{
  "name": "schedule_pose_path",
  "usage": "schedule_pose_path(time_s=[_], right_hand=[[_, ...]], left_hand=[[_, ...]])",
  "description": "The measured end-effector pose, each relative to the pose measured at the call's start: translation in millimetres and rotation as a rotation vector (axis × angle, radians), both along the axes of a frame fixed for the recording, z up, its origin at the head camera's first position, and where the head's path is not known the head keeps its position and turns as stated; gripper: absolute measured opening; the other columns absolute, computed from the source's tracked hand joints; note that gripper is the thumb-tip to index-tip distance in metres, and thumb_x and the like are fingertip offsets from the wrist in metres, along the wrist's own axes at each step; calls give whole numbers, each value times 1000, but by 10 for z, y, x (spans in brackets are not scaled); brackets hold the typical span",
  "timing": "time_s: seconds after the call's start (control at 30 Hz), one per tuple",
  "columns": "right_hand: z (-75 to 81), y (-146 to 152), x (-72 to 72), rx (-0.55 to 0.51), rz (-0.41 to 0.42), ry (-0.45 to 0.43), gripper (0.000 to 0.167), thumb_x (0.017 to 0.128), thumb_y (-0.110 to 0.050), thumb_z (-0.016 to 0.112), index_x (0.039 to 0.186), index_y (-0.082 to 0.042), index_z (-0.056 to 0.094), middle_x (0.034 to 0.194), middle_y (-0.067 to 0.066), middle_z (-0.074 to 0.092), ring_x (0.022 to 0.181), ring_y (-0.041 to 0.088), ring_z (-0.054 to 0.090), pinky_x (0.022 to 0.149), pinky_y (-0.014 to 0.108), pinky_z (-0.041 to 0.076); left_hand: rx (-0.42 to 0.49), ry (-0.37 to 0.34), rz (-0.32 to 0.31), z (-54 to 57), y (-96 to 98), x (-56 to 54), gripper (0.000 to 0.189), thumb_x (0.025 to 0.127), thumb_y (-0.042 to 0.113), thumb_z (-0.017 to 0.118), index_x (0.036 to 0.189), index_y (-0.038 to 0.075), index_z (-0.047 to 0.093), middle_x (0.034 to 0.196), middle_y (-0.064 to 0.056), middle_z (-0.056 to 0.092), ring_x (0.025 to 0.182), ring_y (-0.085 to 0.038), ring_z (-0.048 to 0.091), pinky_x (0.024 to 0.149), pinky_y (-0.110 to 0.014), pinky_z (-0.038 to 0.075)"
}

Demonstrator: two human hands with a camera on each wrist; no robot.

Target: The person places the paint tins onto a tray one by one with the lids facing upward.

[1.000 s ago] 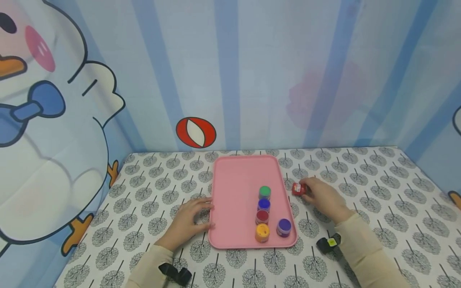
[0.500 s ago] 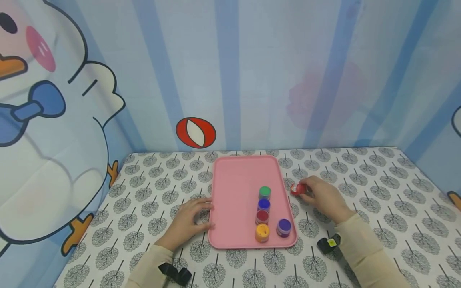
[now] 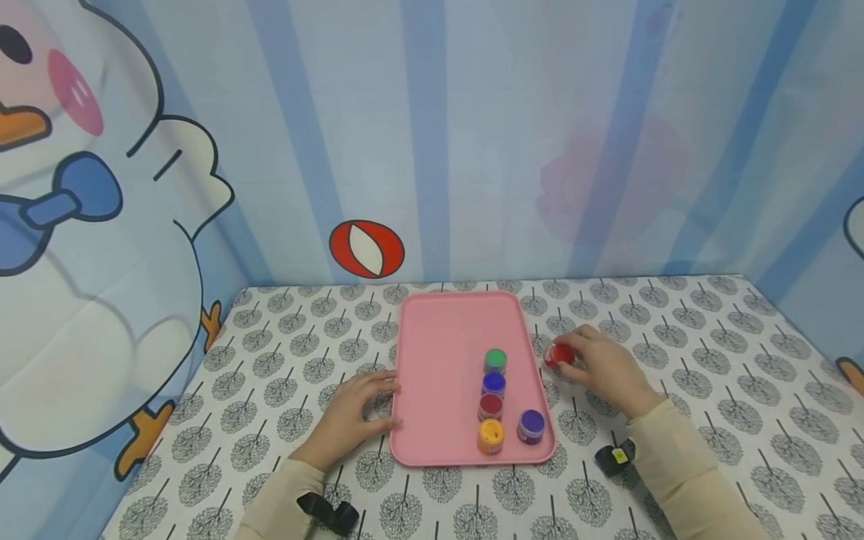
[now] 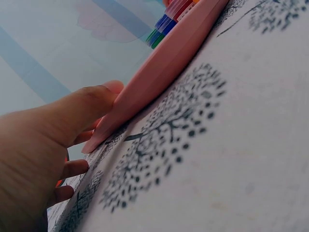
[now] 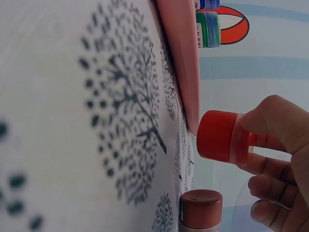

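My right hand (image 3: 605, 373) pinches a small red paint jar (image 5: 216, 136) just off the tray's right edge. In the right wrist view, thumb and fingers hold it by its ribbed end, the red body toward the cloth. A second, darker red jar (image 5: 200, 209) is close by, low in that view; the head view hides it. My left hand (image 3: 354, 411) touches the left rim of the pink tray (image 3: 432, 352), thumb and fingers spread along it. On the tray stand jars with green (image 3: 496, 360), blue (image 3: 494, 385), dark red (image 3: 490, 406), yellow (image 3: 490, 435) and purple (image 3: 532, 424) lids.
A white cloth (image 3: 297, 405) with a grey tree print covers the table. A pale blue striped curtain (image 3: 486, 150) hangs at the back, and a large cartoon bird (image 3: 88, 330) is printed at the left.
The red jar has turned in my right hand, its white label swinging left out of plain sight. That hand has shifted slightly up and left. My left hand and the tray keep their places.
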State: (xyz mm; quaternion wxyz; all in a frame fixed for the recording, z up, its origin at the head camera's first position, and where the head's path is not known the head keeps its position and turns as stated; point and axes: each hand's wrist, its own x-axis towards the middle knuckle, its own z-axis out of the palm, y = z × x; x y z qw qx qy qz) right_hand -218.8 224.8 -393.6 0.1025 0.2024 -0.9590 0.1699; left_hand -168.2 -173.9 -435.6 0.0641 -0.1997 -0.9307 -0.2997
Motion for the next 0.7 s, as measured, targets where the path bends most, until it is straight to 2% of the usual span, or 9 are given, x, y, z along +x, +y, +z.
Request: schedule_pose_path(time_s=[0.3,0.5,0.7], right_hand=[[68,-35,33,-9,19,1,41,84,-27,71,117,-4,63,98,8,65,79,17,59,68,35,55],[103,-68,56,-32,38,4,33,83,-24,72,109,-6,65,101,9,67,89,24,64,78,43,57],[132,-111,87,-21,72,12,31,83,-24,72,109,-8,67,104,6,68,95,25,66,85,44,57]], left_hand=[[-3,9,-5,-4,1,-1,52,76,41,76,121,18,63,142,-4,54,133,-31,46,112,-61,30],[-7,25,-9,1,0,-1,51,76,40,77,120,17,63,141,-4,54,132,-32,47,111,-61,31],[-4,22,-10,2,3,-1,52,76,39,77,120,16,64,141,-4,54,132,-32,47,111,-61,31]])
